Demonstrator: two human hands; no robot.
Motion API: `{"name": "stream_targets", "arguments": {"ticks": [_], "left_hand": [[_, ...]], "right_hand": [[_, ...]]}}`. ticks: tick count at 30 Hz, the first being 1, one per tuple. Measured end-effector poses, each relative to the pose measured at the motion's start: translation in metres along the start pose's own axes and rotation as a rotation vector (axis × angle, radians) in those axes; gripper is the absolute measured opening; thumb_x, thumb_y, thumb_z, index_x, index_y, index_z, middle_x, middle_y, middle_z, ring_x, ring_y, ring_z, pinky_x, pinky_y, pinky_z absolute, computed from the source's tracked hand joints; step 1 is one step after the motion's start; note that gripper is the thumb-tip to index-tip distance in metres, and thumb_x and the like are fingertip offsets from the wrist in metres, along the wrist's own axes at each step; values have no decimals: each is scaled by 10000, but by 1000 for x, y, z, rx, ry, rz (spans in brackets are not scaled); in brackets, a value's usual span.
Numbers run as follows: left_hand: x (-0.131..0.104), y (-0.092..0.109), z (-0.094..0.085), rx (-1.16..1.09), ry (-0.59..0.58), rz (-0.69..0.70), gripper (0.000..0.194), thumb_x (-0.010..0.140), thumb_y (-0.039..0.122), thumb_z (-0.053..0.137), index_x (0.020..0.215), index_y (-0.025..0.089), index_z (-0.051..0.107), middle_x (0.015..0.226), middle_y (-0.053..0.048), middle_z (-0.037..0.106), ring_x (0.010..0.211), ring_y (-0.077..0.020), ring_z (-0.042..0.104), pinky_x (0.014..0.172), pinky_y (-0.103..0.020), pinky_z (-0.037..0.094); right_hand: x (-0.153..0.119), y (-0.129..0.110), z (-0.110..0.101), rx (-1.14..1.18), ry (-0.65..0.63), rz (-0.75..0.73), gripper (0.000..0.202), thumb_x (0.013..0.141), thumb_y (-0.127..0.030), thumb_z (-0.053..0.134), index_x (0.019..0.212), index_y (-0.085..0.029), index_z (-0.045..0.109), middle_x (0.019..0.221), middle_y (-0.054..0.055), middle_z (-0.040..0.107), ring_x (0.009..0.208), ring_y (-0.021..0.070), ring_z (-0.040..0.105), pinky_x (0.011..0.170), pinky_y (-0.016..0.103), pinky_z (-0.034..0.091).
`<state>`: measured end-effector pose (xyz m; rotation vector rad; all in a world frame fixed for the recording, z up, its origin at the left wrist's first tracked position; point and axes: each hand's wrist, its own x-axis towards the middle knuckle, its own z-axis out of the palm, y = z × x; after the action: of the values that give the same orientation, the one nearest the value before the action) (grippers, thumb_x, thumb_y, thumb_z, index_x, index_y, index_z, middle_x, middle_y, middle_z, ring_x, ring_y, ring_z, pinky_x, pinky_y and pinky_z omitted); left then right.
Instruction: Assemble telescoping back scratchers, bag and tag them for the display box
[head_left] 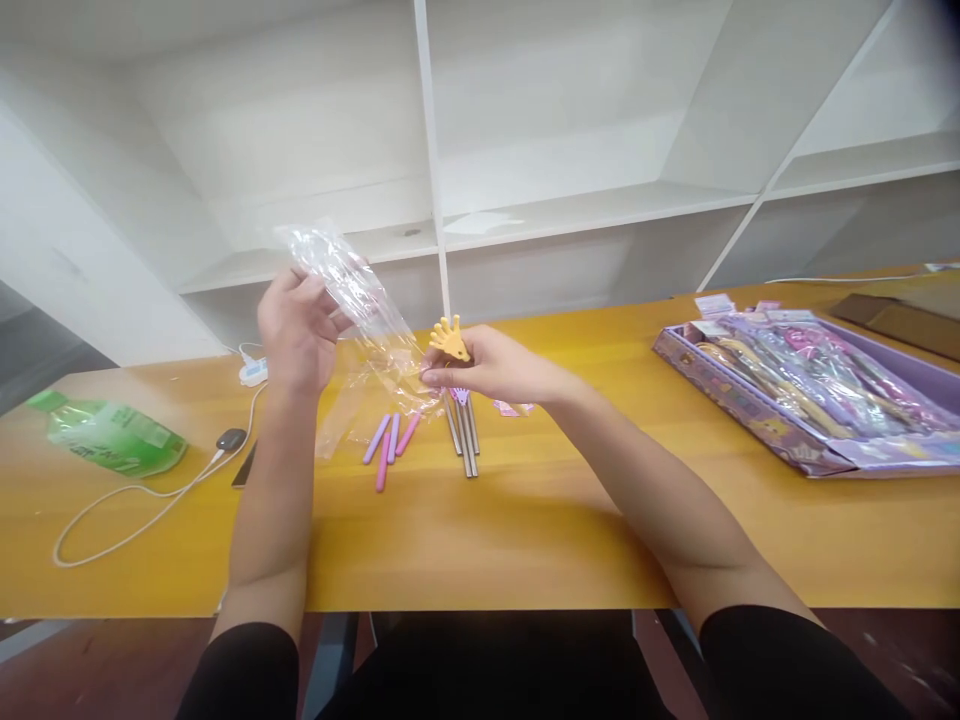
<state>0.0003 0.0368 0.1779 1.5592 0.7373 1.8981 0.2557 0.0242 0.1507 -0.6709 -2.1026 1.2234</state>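
Note:
My left hand [298, 325] is raised and pinches the upper end of a clear plastic bag [352, 285], which slants down toward the right. My right hand [487, 365] grips a small yellow hand-shaped piece [450, 338] close to the bag's lower end. Any further part of that piece is hidden by my fingers. Below the bag lie several pink and purple sticks [392, 440]. Beneath my right hand are several silver metal rods [466, 440] with a purple hand-shaped piece [459, 396] at their far end.
At right stands a purple display box [765, 425] filled with wrapped items. A green bottle [112, 435] lies at left near a white cable [157, 530], a black plug [230, 438] and a dark flat object [245, 466]. White shelving [585, 215] rises behind the wooden table [525, 560].

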Motion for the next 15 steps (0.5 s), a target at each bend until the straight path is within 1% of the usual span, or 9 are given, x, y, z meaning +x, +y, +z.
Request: {"name": "stream_targets", "arguments": {"ticks": [2, 3, 6, 8, 10, 12, 15], "left_hand": [[1, -2, 3, -35, 6, -1, 372, 918, 550, 837, 1012, 229, 674, 1197, -85, 792, 1088, -298, 822, 851, -406, 722], [2, -3, 4, -37, 23, 7, 382, 910, 547, 847, 1028, 231, 669, 1235, -91, 791, 1109, -306, 818, 874, -419, 719], [6, -9, 0, -32, 89, 20, 401, 881, 522, 889, 1005, 243, 630, 1219, -81, 804, 1132, -298, 810, 906, -416, 707], [12, -13, -7, -45, 126, 25, 387, 895, 506, 883, 996, 251, 608, 1199, -65, 812, 1127, -268, 805, 909, -392, 699], [19, -16, -18, -58, 172, 31, 338, 931, 475, 848, 992, 258, 596, 1195, -37, 818, 1068, -219, 802, 890, -362, 689], [26, -20, -27, -57, 202, 28, 289, 963, 445, 808, 974, 257, 589, 1186, -10, 822, 1019, -184, 800, 888, -345, 683], [32, -26, -34, -76, 206, 7, 256, 975, 420, 765, 935, 246, 580, 1192, -16, 827, 1039, -197, 816, 923, -352, 694]], "right_hand": [[0, 2, -2, -28, -1, 17, 273, 963, -471, 812, 952, -208, 739, 963, 46, 792, 879, 182, 720, 806, 335, 539], [0, 3, -3, -41, 1, 21, 270, 964, -470, 807, 949, -209, 742, 969, 45, 793, 881, 181, 721, 819, 336, 541], [2, 8, -9, -81, 26, 55, 269, 949, -472, 805, 933, -207, 760, 957, 48, 796, 854, 181, 717, 810, 341, 542], [2, 11, -15, -115, 44, 79, 261, 929, -461, 813, 916, -205, 767, 930, 54, 797, 846, 191, 718, 795, 344, 536], [1, 11, -21, -157, 43, 94, 242, 916, -437, 811, 893, -200, 764, 911, 54, 794, 858, 196, 715, 800, 342, 522], [-1, 9, -27, -220, 38, 108, 235, 917, -425, 797, 866, -199, 759, 870, 40, 773, 826, 182, 684, 780, 330, 488], [-5, 4, -33, -325, 26, 150, 237, 934, -418, 768, 835, -202, 759, 780, 8, 704, 721, 147, 590, 710, 316, 417]]}}
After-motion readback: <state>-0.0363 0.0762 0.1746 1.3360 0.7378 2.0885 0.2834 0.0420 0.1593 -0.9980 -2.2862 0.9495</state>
